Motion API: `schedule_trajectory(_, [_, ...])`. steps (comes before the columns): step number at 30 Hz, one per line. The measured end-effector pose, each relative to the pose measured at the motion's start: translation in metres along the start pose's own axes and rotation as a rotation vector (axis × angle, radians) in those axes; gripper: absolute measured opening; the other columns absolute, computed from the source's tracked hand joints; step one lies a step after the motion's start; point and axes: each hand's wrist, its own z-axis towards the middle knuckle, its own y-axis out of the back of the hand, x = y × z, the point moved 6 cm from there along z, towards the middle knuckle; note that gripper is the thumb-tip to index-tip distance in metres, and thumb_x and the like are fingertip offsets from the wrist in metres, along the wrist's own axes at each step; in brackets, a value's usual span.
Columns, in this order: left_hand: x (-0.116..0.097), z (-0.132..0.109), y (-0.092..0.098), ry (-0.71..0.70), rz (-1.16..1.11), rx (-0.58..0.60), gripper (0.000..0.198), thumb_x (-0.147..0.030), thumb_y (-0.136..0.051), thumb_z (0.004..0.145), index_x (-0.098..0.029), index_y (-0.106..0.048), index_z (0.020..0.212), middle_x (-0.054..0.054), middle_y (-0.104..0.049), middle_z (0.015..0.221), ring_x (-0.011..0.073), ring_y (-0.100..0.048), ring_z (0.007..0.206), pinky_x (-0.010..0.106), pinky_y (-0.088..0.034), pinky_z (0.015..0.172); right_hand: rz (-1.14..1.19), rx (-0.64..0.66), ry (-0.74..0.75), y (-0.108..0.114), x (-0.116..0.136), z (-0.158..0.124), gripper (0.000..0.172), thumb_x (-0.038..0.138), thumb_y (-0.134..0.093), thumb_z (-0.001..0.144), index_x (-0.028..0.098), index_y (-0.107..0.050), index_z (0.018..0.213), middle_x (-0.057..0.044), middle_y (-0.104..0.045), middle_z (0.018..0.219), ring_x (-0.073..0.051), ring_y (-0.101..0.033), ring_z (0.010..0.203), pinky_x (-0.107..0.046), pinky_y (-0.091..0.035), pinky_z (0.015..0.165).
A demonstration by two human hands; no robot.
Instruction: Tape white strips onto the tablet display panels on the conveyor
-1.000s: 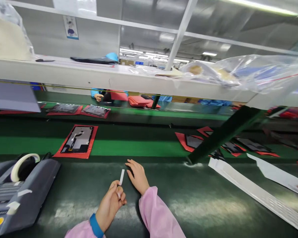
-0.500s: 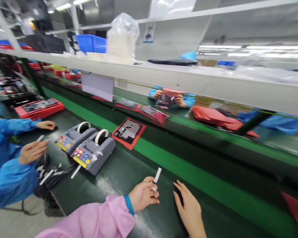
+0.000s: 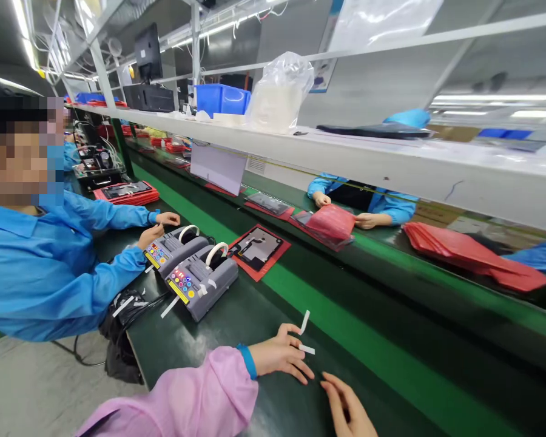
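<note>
At the spread fingertips of the left hand [image 3: 279, 355], best hold the two white tape strips [image 3: 304, 321] stuck there apart and off the tabletop [image 3: 236, 328], open empty right hand [image 3: 350, 405] just beside

The dark green tabletop [image 3: 236, 328] in front of you carries two grey tape dispensers [image 3: 204, 276] side by side at its left. A loose white tape strip [image 3: 170, 307] lies just in front of them, and your left hand [image 3: 277, 358] is spread on the surface nearer you. A bright green belt [image 3: 355, 331] runs along the far edge. A red sheet [image 3: 259, 250] bearing a dark panel lies flat across it just beside the dispensers, and a stack of red trays [image 3: 126, 193] sits farther left.
</note>
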Motion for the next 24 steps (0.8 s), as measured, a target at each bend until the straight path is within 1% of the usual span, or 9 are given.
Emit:
schedule_trajectory(1, [0.002,0.0,0.001,-0.005,0.016,-0.011,0.071,-0.032,-0.086,0.064,-0.028,-0.036,0.113,0.001,-0.042,0.11,0.0214,-0.072,0.076,0.047,-0.053,0.076,-0.065,0.053,0.086,-0.006,0.005,0.001,0.045,0.06,-0.054,0.084,0.021,-0.071,0.099,-0.01,-0.074,0.102,-0.028,-0.07,0.094,-0.04,-0.057,0.084])
schedule_trajectory(3, [0.006,0.001,0.001,-0.01,0.046,-0.027,0.073,-0.03,-0.087,0.062,-0.027,-0.036,0.113,0.001,-0.04,0.112,0.0193,-0.072,0.075,0.045,-0.053,0.076,-0.157,0.107,0.211,-0.012,0.013,0.002,0.04,0.056,-0.051,0.088,0.023,-0.072,0.096,-0.009,-0.074,0.103,-0.027,-0.069,0.094,-0.04,-0.056,0.084])
schedule_trajectory(6, [0.013,0.003,0.003,-0.023,0.071,-0.042,0.075,-0.03,-0.087,0.059,-0.026,-0.036,0.113,0.002,-0.039,0.113,0.0177,-0.072,0.076,0.043,-0.054,0.076,-0.211,0.115,0.277,-0.012,0.017,0.001,0.036,0.05,-0.048,0.092,0.023,-0.071,0.099,-0.009,-0.073,0.104,-0.024,-0.069,0.094,-0.038,-0.057,0.083])
schedule_trajectory(12, [0.027,0.007,0.011,-0.036,0.107,-0.083,0.079,-0.026,-0.09,0.053,-0.025,-0.036,0.111,0.001,-0.043,0.11,0.0156,-0.071,0.072,0.039,-0.055,0.074,-0.243,0.113,0.303,-0.012,0.02,-0.002,0.033,0.049,-0.048,0.094,0.026,-0.069,0.104,-0.007,-0.073,0.105,-0.023,-0.069,0.096,-0.036,-0.056,0.082])
schedule_trajectory(17, [0.03,0.006,0.01,-0.046,0.17,-0.036,0.07,-0.022,-0.086,0.061,-0.024,-0.037,0.111,-0.001,-0.051,0.101,0.0123,-0.069,0.071,0.034,-0.054,0.075,-0.25,0.111,0.293,-0.014,0.02,-0.003,0.03,0.047,-0.048,0.095,0.027,-0.068,0.106,-0.006,-0.072,0.105,-0.023,-0.068,0.097,-0.038,-0.055,0.084])
schedule_trajectory(21, [0.028,0.004,0.01,-0.054,0.163,-0.05,0.07,-0.019,-0.084,0.063,-0.025,-0.038,0.115,0.001,-0.048,0.107,0.014,-0.07,0.077,0.036,-0.055,0.077,-0.251,0.117,0.278,-0.016,0.02,-0.004,0.03,0.046,-0.048,0.095,0.027,-0.067,0.107,-0.006,-0.072,0.106,-0.024,-0.067,0.096,-0.039,-0.054,0.083])
schedule_trajectory(24, [0.026,0.002,0.008,-0.056,0.165,-0.05,0.068,-0.018,-0.083,0.064,-0.025,-0.038,0.115,0.001,-0.046,0.107,0.0143,-0.07,0.079,0.036,-0.055,0.077,-0.255,0.12,0.272,-0.016,0.02,-0.004,0.029,0.044,-0.048,0.095,0.026,-0.067,0.107,-0.006,-0.072,0.104,-0.024,-0.067,0.094,-0.039,-0.054,0.081])
